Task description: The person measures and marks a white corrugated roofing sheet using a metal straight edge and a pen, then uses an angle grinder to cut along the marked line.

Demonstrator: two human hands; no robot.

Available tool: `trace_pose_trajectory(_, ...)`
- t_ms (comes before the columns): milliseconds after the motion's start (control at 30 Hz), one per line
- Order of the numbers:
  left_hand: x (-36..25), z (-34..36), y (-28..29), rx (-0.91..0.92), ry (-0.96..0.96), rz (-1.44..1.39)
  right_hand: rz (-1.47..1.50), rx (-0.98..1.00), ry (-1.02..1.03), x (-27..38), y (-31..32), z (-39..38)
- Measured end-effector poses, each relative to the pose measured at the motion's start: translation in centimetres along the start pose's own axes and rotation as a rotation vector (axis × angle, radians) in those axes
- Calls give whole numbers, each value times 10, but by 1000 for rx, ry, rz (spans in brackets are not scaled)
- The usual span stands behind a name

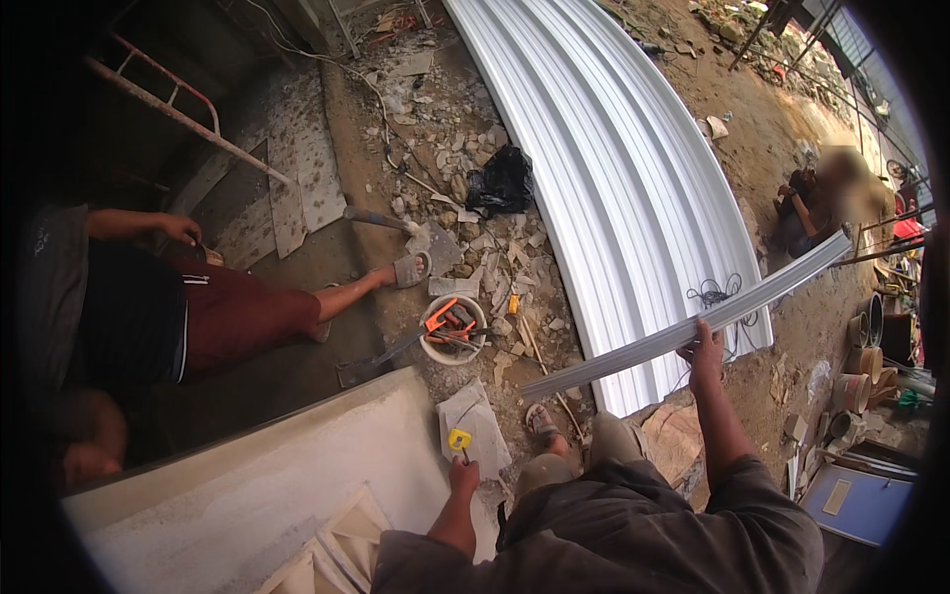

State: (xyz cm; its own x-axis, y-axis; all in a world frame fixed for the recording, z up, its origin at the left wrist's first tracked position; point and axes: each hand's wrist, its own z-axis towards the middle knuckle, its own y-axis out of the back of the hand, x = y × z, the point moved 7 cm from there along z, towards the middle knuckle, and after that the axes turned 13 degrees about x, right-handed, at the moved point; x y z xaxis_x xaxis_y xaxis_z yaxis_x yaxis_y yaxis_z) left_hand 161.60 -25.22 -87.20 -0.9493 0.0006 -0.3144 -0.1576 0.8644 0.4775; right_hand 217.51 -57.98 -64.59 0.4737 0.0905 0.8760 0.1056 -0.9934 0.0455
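A broad ribbed sheet point(604, 188) of pale metal, smooth and shiny along its ridges. Crossing over the sheet's near end, a narrow strip point(614, 364) of grey metal, grooved lengthwise, with a duller sheen. Left of the sheet: a crumpled, glossy black plastic bag point(501, 180); a whitish bucket point(450, 359), apparently plastic; a tape measure point(459, 438) with a yellow, plastic-looking case; farther left, a wall point(257, 445) with a matt, plaster-like face. Around the sheet, rough, dusty earth point(782, 386). Nearer than the sheet, a shirt point(614, 525) of matt dark cloth.
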Motion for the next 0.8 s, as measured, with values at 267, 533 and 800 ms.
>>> trace_pose_trajectory(267, -241, 28, 106, 133, -246, -316, -9, -57, 184, 141, -44, 81)
trace_pose_trajectory(533, -487, 135, 185, 326, -448, -295, 69, -185, 281, 219, -82, 261)
trace_pose_trajectory(800, -692, 163, 280, 387, -588, -330, 78, -192, 288, 303, -145, 381)
